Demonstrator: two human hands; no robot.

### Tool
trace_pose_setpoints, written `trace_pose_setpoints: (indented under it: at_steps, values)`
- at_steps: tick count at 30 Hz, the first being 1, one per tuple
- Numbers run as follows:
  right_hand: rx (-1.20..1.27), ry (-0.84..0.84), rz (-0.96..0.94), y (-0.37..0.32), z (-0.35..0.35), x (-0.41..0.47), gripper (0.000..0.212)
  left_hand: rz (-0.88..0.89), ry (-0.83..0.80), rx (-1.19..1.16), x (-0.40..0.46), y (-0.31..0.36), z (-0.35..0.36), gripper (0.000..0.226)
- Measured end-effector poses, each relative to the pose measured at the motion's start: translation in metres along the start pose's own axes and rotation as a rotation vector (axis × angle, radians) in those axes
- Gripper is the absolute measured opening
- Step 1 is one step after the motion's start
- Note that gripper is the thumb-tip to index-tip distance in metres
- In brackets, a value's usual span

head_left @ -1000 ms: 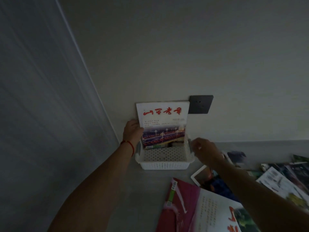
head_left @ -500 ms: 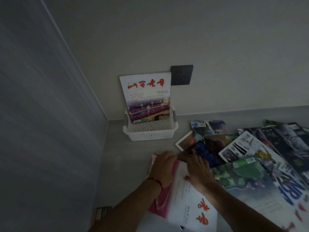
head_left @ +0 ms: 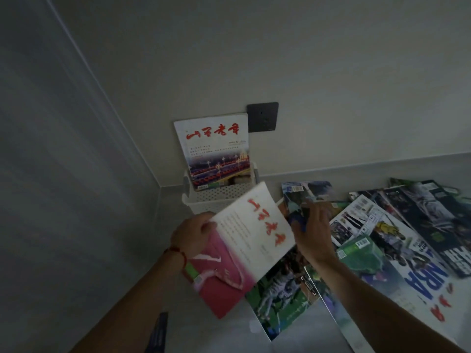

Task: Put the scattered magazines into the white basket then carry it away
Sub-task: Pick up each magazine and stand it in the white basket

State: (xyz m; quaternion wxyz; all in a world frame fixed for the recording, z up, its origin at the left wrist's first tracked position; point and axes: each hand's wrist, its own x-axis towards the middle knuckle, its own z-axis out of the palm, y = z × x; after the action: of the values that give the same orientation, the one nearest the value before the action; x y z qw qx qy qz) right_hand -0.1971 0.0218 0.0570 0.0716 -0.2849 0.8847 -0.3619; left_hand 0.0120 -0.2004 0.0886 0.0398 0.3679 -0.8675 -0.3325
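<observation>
Just before the white basket (head_left: pixel 216 200) in the corner, lifting a pink-and-white magazine (head_left: pixel 244 248), left hand (head_left: pixel 193 234) pinching its edge, right hand (head_left: pixel 312 233) apparently closed on its far side; keeping it upright beside the magazine already standing inside (head_left: pixel 214 149).

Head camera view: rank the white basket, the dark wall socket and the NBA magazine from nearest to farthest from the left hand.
1. White basket: just beyond the left hand, against the wall.
2. Dark wall socket: on the wall above the basket, to its right.
3. NBA magazine: far right, across the pile.
</observation>
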Motion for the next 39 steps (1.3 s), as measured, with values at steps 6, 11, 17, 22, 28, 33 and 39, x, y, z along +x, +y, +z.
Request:
trace_pose_setpoints:
  at_steps: [6, 11, 17, 22, 28, 33, 39]
  values:
    - [0.344, -0.139, 0.084, -0.024, 0.024, -0.021, 0.049, -0.054, 0.100, -0.538, 0.002, -0.008, -0.013, 0.025]
    - [0.436, -0.244, 0.166, -0.056, 0.017, 0.023, 0.026, -0.172, 0.059, -0.855, 0.011, -0.018, -0.018, 0.020]
    - [0.176, -0.140, -0.186, -0.110, -0.016, 0.082, 0.039, 0.008, 0.096, -1.095, 0.035, -0.020, -0.043, 0.026]
    - [0.270, -0.008, -0.250, -0.160, -0.031, 0.137, 0.020, 0.147, 0.404, -0.753, 0.071, -0.003, -0.079, 0.004]
    - [0.188, -0.065, -0.220, -0.170, 0.000, 0.174, 0.020, -0.085, 0.534, -0.284, 0.115, 0.000, -0.094, 0.015]
    - [0.150, -0.131, -0.092, -0.155, 0.031, 0.184, 0.019, -0.266, 0.421, -0.395, 0.144, -0.011, -0.081, 0.025]
    - [0.161, -0.201, 0.031, -0.136, 0.052, 0.188, 0.022, -0.357, 0.411, -0.523, 0.162, -0.018, -0.064, 0.026]
